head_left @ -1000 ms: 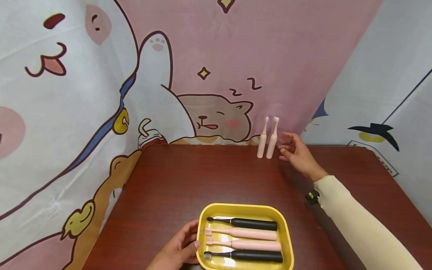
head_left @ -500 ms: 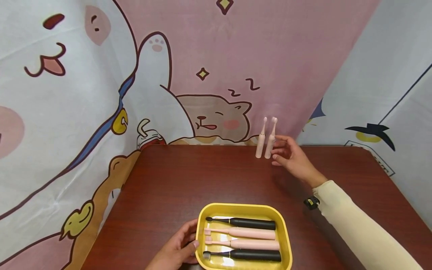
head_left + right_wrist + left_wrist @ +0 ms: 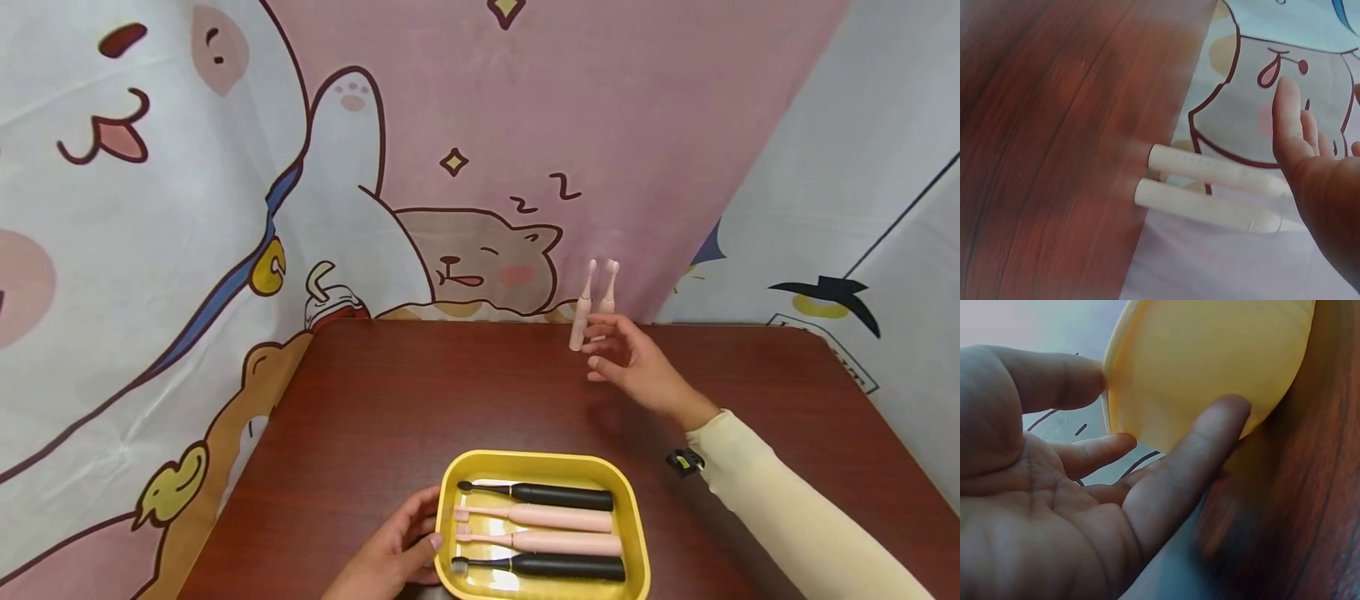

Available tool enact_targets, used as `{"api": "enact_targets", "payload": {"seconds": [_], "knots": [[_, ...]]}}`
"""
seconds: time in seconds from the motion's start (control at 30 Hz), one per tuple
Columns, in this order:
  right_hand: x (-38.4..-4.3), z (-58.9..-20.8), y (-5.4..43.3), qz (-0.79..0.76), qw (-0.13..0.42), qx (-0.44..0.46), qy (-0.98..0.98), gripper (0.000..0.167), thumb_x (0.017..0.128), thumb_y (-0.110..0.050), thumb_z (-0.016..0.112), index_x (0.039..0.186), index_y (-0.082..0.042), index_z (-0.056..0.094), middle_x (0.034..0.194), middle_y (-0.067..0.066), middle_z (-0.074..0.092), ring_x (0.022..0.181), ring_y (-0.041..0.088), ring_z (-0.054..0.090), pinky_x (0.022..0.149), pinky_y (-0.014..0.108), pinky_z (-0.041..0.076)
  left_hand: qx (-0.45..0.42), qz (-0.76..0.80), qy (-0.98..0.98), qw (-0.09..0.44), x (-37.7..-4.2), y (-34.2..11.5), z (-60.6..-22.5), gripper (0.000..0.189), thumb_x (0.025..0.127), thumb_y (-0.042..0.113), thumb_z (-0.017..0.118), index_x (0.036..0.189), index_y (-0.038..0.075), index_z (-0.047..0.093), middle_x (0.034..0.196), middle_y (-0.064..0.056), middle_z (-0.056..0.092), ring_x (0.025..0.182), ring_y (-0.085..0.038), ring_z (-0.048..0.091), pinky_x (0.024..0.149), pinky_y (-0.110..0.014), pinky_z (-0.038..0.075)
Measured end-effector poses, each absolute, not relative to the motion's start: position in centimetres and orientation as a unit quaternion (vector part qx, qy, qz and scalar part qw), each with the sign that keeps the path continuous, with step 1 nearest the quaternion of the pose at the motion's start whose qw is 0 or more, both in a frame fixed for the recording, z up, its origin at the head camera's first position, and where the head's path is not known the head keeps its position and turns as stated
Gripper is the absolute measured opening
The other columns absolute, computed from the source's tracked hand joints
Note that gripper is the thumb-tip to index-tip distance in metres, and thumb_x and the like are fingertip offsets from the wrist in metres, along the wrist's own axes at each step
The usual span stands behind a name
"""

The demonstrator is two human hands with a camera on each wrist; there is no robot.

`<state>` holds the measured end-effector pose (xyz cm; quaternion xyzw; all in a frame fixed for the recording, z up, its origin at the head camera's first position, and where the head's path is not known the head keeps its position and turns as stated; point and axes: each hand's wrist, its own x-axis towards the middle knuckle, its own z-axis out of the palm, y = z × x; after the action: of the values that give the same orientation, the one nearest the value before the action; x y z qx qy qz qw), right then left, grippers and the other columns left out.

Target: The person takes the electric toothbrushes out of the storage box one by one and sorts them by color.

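Observation:
Two pink electric toothbrushes stand upright at the table's back edge, the left one (image 3: 581, 323) in plainer sight. My right hand (image 3: 637, 367) is in front of the right toothbrush (image 3: 607, 302) and hides its lower part. Its fingers are loosely bent and hold nothing. In the right wrist view, both pale handles (image 3: 1210, 206) show beside that hand (image 3: 1329, 181). My left hand (image 3: 393, 546) touches the left end of a yellow tray (image 3: 639, 533), thumb at the rim and fingers spread along the outer wall, as the left wrist view shows.
Inside the tray lie two black electric toothbrushes, one at the back (image 3: 562, 497) and one at the front (image 3: 570, 567), with two pink ones (image 3: 562, 518) between them. The dark red wooden table (image 3: 420, 392) meets a cartoon-printed cloth (image 3: 637, 125) behind.
My right hand has moved left and slightly toward me, from beside the standing toothbrushes to in front of the right one. The left hand and the tray have stayed put.

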<state>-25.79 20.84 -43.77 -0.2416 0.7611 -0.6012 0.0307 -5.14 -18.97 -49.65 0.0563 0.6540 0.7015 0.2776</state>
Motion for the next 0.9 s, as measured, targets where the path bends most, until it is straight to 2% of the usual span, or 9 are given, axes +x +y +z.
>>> {"api": "enact_targets", "payload": {"seconds": [0.27,0.6,0.77,0.9], "knots": [[-24.1,-43.0,19.5,-0.596,0.053,-0.270,0.754,0.059,0.099,0.004,0.068,0.152,-0.006,0.043,0.141,0.022,0.052,0.118,0.010,0.065,0.081,0.039,0.066,0.056,0.706,0.648,0.279,-5.1,-19.0,-49.6,0.065,0.111,0.021,0.057,0.166,0.005,0.026,0.157,-0.029,0.045,0.130,-0.033,0.060,0.088,-0.043,0.064],[-22.6,-42.1,17.7,-0.562,0.072,-0.298,0.768,0.057,0.097,0.000,0.073,0.148,-0.011,0.051,0.145,0.016,0.057,0.120,0.026,0.066,0.081,0.039,0.066,0.047,0.708,0.645,0.283,-5.1,-18.9,-49.6,0.064,0.111,0.022,0.058,0.165,0.006,0.027,0.155,-0.027,0.048,0.128,-0.032,0.061,0.088,-0.045,0.063],[-21.7,-41.5,16.7,-0.552,0.089,-0.325,0.763,0.056,0.097,0.001,0.073,0.147,-0.014,0.052,0.139,0.015,0.060,0.116,0.027,0.067,0.079,0.041,0.066,0.041,0.708,0.646,0.284,-5.1,-18.9,-49.4,0.065,0.111,0.023,0.058,0.165,0.007,0.027,0.156,-0.026,0.048,0.128,-0.031,0.061,0.088,-0.045,0.063],[-21.0,-41.4,16.2,-0.541,0.104,-0.346,0.760,0.053,0.098,-0.002,0.073,0.146,-0.015,0.054,0.134,0.014,0.062,0.112,0.022,0.068,0.078,0.042,0.066,0.042,0.708,0.645,0.285,-5.2,-18.9,-49.3,0.065,0.111,0.024,0.058,0.165,0.007,0.027,0.156,-0.026,0.047,0.129,-0.031,0.060,0.089,-0.045,0.063]]}}
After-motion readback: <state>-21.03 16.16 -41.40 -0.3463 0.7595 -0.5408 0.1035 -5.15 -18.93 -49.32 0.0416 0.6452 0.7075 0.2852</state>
